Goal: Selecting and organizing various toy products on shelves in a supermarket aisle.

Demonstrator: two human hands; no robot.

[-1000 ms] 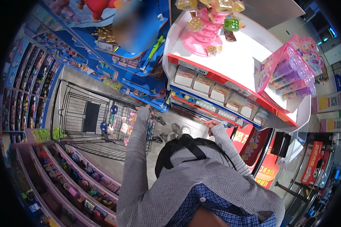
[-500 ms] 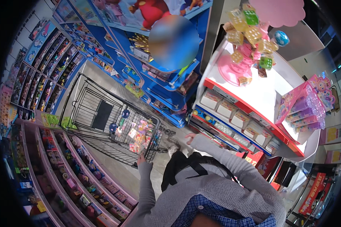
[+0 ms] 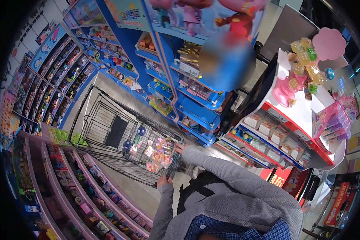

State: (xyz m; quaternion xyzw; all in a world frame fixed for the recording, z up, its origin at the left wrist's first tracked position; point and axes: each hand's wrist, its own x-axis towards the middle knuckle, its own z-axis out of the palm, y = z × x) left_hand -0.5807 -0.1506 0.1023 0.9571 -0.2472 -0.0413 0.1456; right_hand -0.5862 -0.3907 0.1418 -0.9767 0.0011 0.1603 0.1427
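A black wire shopping cart [image 3: 116, 131] stands in the aisle ahead of me. My left hand [image 3: 164, 181] is closed on the near-left end of its handle. My right hand [image 3: 180, 148] grips the other end, with the fingers partly hidden. Inside the cart, close to the handle, lie colourful packaged goods [image 3: 159, 154] in clear and pink wrapping. Two dark blue round things [image 3: 141, 131] lie beside them; their kind is unclear.
Curved pink shelves [image 3: 80, 192] full of small goods run along my left. Blue toy shelves [image 3: 198, 112] stand ahead on the right. A white and red display counter [image 3: 300, 108] at the right bears a pink stand [image 3: 286, 91] with dice-shaped packs. More shelves [image 3: 48, 76] line the far left.
My right hand has moved from beside the cart onto its handle. The cart sits slightly farther right in view, and the shelves and counter have shifted right too.
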